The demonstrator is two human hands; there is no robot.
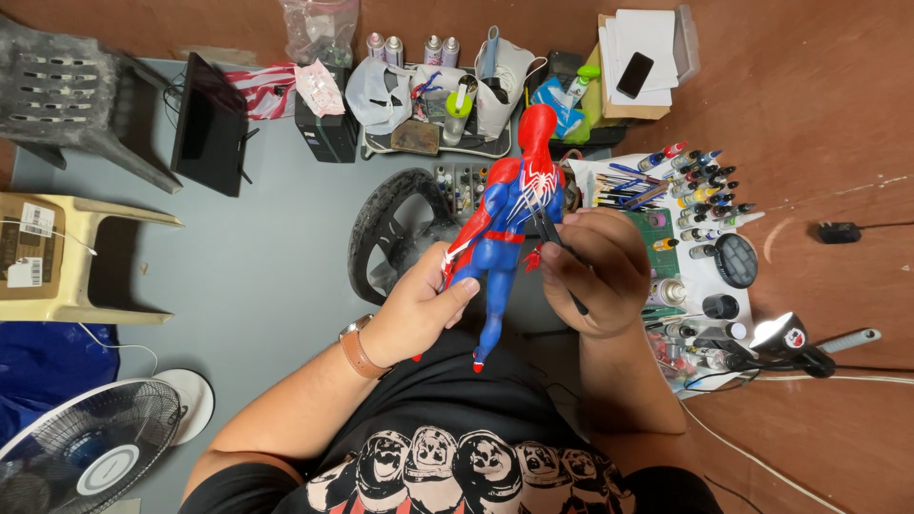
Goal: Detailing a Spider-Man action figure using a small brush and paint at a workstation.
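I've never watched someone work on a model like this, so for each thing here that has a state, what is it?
Figure: held up, back toward the camera.
Left hand: closed on the figure's leg.
Right hand: fingers pinched on a thin dark brush, tip at the figure's back.
Desk lamp: lit.
Phone: screen dark.
Fan: cannot tell if running.
Monitor: dark.
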